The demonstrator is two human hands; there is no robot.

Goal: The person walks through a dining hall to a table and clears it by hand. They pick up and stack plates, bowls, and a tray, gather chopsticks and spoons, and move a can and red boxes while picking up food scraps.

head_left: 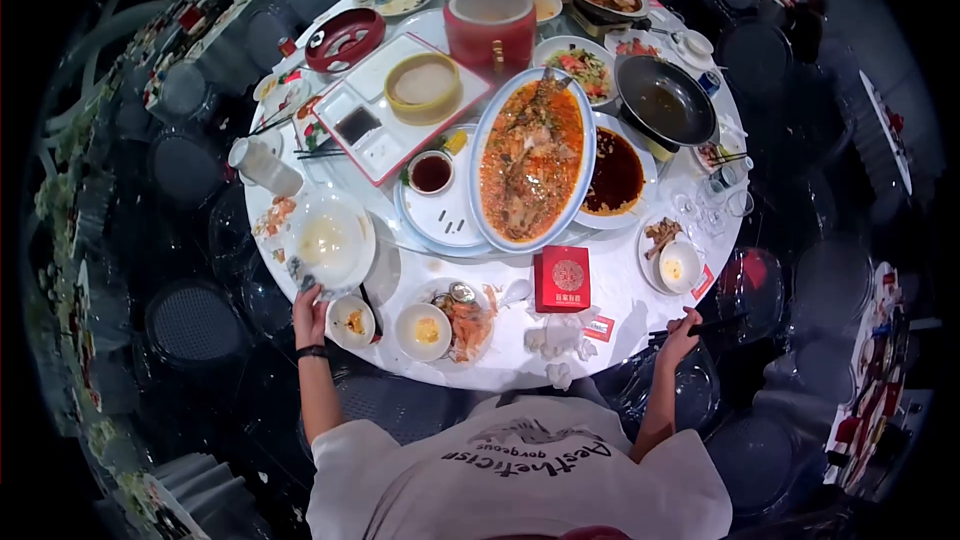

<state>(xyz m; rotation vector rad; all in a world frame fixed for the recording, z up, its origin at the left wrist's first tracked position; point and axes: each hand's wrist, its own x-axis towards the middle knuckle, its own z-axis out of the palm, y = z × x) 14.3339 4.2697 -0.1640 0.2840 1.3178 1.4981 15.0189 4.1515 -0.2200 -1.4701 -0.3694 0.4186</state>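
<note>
My left hand (pixel 308 312) grips the near rim of a large white plate (pixel 332 240) with pale leftovers, at the left edge of the round table (pixel 620 305). A black band sits on that wrist. My right hand (pixel 682 332) is at the table's right edge, closed around dark chopsticks (pixel 712 324) that point right. Between my hands lie two small white bowls (pixel 423 331) (pixel 351 321), a plate of shrimp shells (pixel 470 325), a red box (pixel 562 278) and crumpled tissues (pixel 560 342).
A glass turntable carries an oval fish platter (pixel 530 162), a dark red soup bowl (pixel 613 175), a black wok (pixel 665 100), a red pot (pixel 490 25) and a white tray with a bamboo steamer (pixel 422 85). Dark chairs (pixel 190 322) ring the table.
</note>
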